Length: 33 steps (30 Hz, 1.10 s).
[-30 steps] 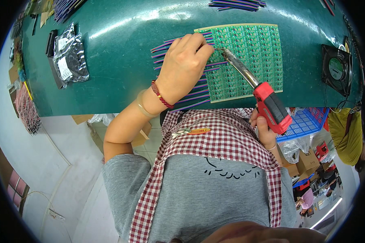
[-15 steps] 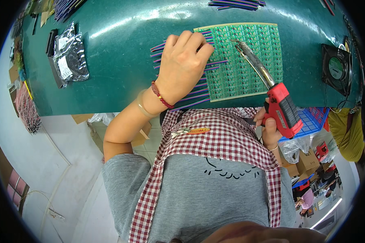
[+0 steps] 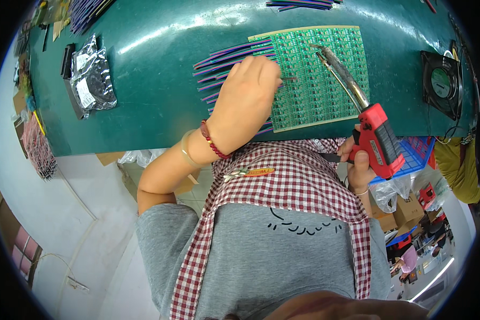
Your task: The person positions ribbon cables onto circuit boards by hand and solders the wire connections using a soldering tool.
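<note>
A green circuit board panel (image 3: 325,80), made up of many small repeated boards, lies on the green tabletop. Short multicoloured wire strips (image 3: 224,63) fan out along its left edge. My left hand (image 3: 246,98) is over these strips with its fingers curled together. A thin wire end (image 3: 289,79) projects from the fingertips over the panel; the grip itself is hidden beneath the hand. In my right hand (image 3: 361,169) is a red and black soldering gun (image 3: 378,141), gripped by its handle below the table edge. Its metal tip hangs over the upper right of the panel.
A silvery plastic bag (image 3: 93,80) lies at left, and a black fan (image 3: 441,84) stands at right. More wire bundles (image 3: 88,13) rest along the far edge. A blue basket (image 3: 413,160) sits below the table at right, near cardboard boxes (image 3: 408,210).
My left hand has shifted down and slightly right, uncovering wire strips at the panel's upper left. The soldering gun has moved slightly right, its tip a little higher over the panel.
</note>
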Each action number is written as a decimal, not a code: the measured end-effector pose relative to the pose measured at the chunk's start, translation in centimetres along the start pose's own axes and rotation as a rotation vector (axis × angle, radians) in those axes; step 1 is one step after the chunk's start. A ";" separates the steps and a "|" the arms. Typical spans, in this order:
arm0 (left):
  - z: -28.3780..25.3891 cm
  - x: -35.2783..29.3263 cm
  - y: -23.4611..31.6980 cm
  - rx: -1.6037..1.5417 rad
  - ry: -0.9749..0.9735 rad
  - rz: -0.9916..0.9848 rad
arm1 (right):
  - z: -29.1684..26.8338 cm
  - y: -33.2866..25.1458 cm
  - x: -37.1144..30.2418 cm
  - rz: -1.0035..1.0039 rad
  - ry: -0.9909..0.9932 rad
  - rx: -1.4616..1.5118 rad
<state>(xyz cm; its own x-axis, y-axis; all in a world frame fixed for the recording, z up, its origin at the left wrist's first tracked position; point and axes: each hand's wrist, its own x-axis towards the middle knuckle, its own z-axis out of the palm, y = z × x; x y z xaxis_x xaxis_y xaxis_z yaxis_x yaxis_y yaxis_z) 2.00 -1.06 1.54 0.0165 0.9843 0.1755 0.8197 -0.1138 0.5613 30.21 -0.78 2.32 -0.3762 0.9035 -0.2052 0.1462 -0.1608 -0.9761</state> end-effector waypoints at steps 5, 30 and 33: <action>-1.2 0.4 -1.3 -0.012 0.042 0.019 | -0.2 0.6 -0.4 0.003 -0.029 -0.008; 0.1 0.2 -2.6 0.020 0.038 0.148 | -0.5 2.8 -1.4 -0.027 -0.136 -0.255; 0.1 0.2 -2.6 0.022 0.042 0.150 | -0.2 1.7 -1.1 0.040 -0.127 -0.129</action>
<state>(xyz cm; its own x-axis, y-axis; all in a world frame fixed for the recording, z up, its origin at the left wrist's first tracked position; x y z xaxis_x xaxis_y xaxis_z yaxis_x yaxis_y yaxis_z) -0.06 -0.59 0.06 0.1165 0.9499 0.2901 0.8222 -0.2561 0.5083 31.04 -2.00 0.92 -0.4787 0.8389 -0.2589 0.2767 -0.1357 -0.9513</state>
